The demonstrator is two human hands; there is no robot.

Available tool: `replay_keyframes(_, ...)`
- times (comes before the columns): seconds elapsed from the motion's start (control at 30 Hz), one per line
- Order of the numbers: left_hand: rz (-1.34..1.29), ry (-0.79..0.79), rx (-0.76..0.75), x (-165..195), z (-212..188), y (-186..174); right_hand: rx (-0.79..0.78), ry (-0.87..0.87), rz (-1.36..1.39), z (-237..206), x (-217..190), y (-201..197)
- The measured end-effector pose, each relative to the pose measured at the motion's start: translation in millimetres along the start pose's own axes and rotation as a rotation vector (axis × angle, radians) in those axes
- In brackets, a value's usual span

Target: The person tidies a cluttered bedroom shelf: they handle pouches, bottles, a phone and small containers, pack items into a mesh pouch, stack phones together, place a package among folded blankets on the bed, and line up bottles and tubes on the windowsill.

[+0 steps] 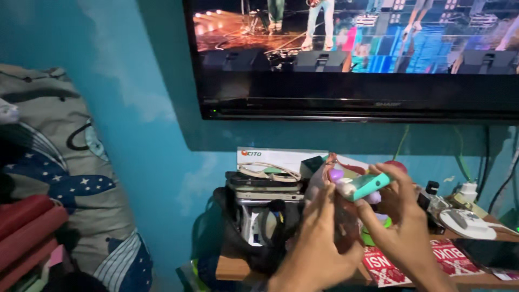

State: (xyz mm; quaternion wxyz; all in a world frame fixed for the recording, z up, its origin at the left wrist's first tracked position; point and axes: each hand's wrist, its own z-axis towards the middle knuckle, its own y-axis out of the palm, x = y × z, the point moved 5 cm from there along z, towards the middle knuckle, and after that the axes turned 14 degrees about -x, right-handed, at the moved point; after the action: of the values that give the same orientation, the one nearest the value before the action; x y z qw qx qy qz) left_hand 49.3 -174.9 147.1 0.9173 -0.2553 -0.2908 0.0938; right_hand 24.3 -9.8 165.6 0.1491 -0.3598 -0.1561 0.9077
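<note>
Teal plastic is what I am seeing first: a small teal and white plastic gadget [361, 187] is sitting right of centre in the lower half of the frame, held up between both hands. My right hand [403, 216] is curling its fingers around the gadget's right end, closed on it from behind and below. My left hand [319, 238] is reaching up from the bottom centre with its fingers nearly straight, fingertips touching a clear plastic pouch with a reddish edge [330, 178] just left of the gadget; I cannot tell whether it is truly gripping it. A small purple round piece [336, 174] is showing at the gadget's left end.

Below the hands a wooden counter [230, 267] is running along the lower frame. On it, left of the hands, a stack of flat phones [264, 186] is lying on a black bag [238, 227]. A red printed booklet [443, 259] is lying at lower right, with a white round charger base [466, 223] beyond it. A wall-mounted black television [357, 54] is filling the top, against a blue wall [157, 135].
</note>
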Motion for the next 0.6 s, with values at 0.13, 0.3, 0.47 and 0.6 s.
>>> replay_keyframes(0.13, -0.033, -0.054, -0.108, -5, 0, 12, 0.057, -0.148, 0.055, -14, 19, 5)
replay_keyframes(0.3, 0.188, -0.012, 0.133, -3, -4, -38, 0.027, -0.213, 0.44, -25, 55, 15)
replay_keyframes(0.47, 0.35, -0.076, 0.5, 0, -16, -90, 0.239, 0.0, 0.714, 29, 90, -51)
replay_keyframes(0.6, 0.289, -0.047, 0.336, 7, -8, -61, -0.155, 0.472, 0.371, 118, 101, -41)
